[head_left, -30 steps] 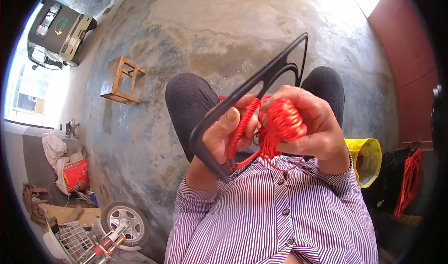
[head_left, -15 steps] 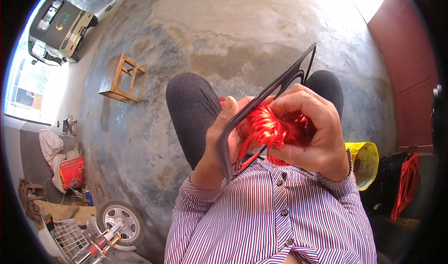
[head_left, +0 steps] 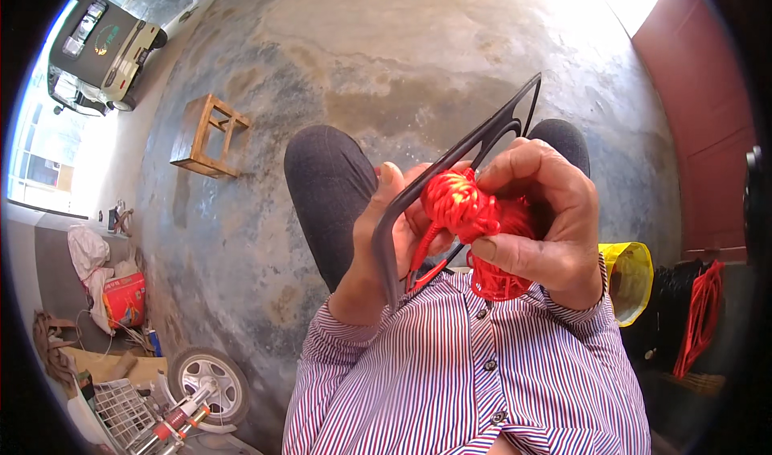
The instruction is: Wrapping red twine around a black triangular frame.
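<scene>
I sit with my knees over a concrete floor and hold a thin black frame [head_left: 450, 166] close to my chest. My left hand [head_left: 378, 246] grips the frame's near bend, thumb up along its edge. My right hand [head_left: 535, 218] pinches a bundle of red cord [head_left: 462, 206] against the frame, fingers curled over it. Loose red strands [head_left: 422, 258] hang down from the bundle toward my striped shirt. The frame's far end points up and to the right, past my right knee.
A small wooden stool [head_left: 205, 137] stands on the floor at the left. A vehicle [head_left: 100, 41] is parked at the upper left. A wheel [head_left: 205, 379], a wire basket and bags lie at the lower left. A yellow container [head_left: 631, 274] and red cords [head_left: 700, 314] sit at my right.
The frame has swung more upright and closer to my chest. My right hand has closed further over the red cord bundle, pressing it against the frame.
</scene>
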Demonstrator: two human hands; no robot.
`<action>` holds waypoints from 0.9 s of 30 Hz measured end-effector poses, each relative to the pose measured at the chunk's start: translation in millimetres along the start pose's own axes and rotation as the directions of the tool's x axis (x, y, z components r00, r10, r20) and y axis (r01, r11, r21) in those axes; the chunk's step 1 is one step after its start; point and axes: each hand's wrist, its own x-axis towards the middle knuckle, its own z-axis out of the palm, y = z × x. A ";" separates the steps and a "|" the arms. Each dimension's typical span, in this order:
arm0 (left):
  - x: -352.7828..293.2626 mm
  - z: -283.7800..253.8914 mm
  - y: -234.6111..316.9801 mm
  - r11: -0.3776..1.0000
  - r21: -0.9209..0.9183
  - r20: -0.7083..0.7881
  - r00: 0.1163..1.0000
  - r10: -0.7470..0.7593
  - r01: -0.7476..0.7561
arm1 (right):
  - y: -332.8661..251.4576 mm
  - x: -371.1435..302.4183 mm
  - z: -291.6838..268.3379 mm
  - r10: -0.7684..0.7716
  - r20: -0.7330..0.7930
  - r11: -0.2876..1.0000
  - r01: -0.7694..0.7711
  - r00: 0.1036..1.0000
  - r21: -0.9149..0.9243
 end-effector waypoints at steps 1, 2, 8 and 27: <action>1.1 -4.2 -1.5 1.000 -0.001 0.041 0.999 0.001 -0.001 | -1.6 0.0 4.0 0.022 -0.026 0.998 -0.020 0.999 0.067; 2.7 -8.7 -3.3 1.000 -0.019 0.080 0.997 0.013 -0.012 | -2.5 -0.4 5.5 0.096 -0.084 0.994 -0.091 0.992 0.062; 1.3 -11.8 0.4 0.998 -0.044 0.113 0.993 0.038 -0.033 | 2.6 3.6 -2.8 -0.018 0.069 0.967 0.035 0.997 -0.251; -0.9 -6.7 0.8 0.998 0.061 0.101 0.995 0.026 -0.033 | 12.7 -1.9 3.5 -0.175 0.085 0.934 0.193 0.981 -0.302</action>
